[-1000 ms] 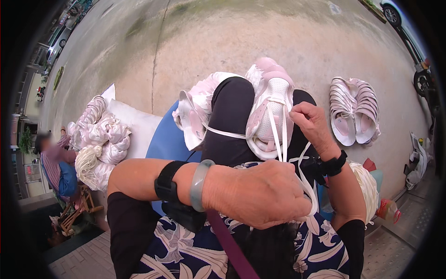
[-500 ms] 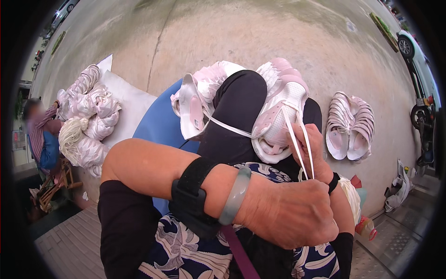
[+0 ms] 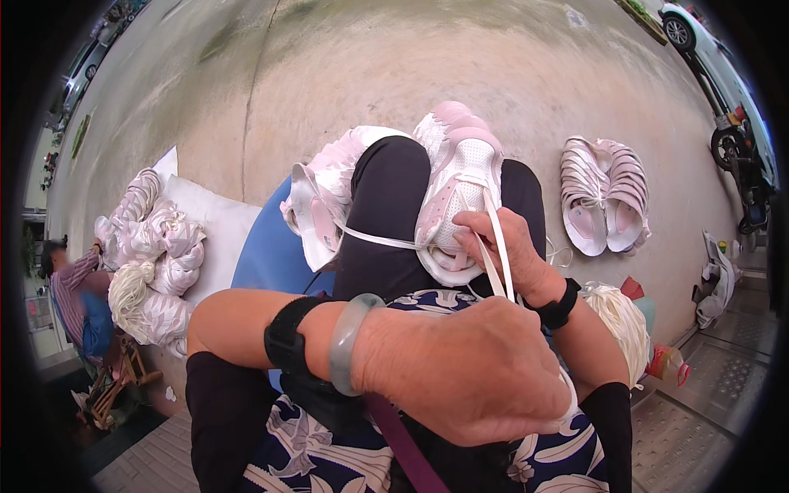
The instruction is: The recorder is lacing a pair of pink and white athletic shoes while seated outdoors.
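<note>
A pink and white sneaker [image 3: 474,156] lies across my right thigh, toe toward me, its white shoelace [image 3: 496,232] threaded at the instep. Two strands run from it toward my body. My left hand [image 3: 468,370], with a pale bangle at the wrist, is closed in a fist on the shoelace, low in front of my lap. Close to the sneaker, my right hand [image 3: 508,251] pinches the strands between its fingers. A second bundle of shoe pieces [image 3: 316,205] rests by my left thigh, joined to the sneaker by a white strap.
Two bundled shoe uppers [image 3: 606,197] lie on the concrete at right. Several tied bundles [image 3: 168,238] sit on a white sheet [image 3: 215,226] at left, near a seated person [image 3: 82,296]. White laces [image 3: 618,329] hang beside my right forearm. A vehicle [image 3: 723,70] stands far right.
My left hand has drawn back toward my body and slightly left, pulling lace. My right hand has shifted left, up against the sneaker. The whole view has also turned a little.
</note>
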The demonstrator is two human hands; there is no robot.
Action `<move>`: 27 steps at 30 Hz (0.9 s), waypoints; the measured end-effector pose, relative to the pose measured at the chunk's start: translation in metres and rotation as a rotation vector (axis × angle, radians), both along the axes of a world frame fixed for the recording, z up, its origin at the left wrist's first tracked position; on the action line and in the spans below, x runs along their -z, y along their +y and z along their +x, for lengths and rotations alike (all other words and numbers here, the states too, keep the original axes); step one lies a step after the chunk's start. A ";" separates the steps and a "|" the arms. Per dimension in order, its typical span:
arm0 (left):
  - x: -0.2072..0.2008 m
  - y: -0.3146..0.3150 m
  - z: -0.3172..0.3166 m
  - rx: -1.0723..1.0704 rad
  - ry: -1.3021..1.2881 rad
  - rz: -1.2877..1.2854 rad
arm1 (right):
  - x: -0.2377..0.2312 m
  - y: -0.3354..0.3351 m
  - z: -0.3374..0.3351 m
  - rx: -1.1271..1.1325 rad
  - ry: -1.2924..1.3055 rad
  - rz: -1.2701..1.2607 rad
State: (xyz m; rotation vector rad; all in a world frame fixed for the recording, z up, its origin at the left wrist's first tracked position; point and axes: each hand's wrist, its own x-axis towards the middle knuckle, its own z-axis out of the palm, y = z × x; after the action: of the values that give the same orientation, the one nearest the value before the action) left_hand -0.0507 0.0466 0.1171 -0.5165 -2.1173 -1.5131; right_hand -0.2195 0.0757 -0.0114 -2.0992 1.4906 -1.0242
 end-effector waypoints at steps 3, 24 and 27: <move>0.001 -0.022 0.021 0.032 -0.087 0.277 | 0.008 0.025 -0.034 0.139 0.034 0.001; 0.147 -0.109 0.073 -1.226 -0.861 -0.319 | 0.038 0.052 -0.102 0.445 0.216 -0.031; 0.139 -0.086 0.022 -1.070 -0.398 -0.456 | 0.028 0.028 -0.068 0.292 0.193 0.000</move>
State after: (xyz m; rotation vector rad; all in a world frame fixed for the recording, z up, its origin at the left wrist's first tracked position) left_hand -0.0286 -0.0392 -0.0215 0.7625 -2.3768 -0.5339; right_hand -0.2877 0.1037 -0.0392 -2.0698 1.9364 -0.9370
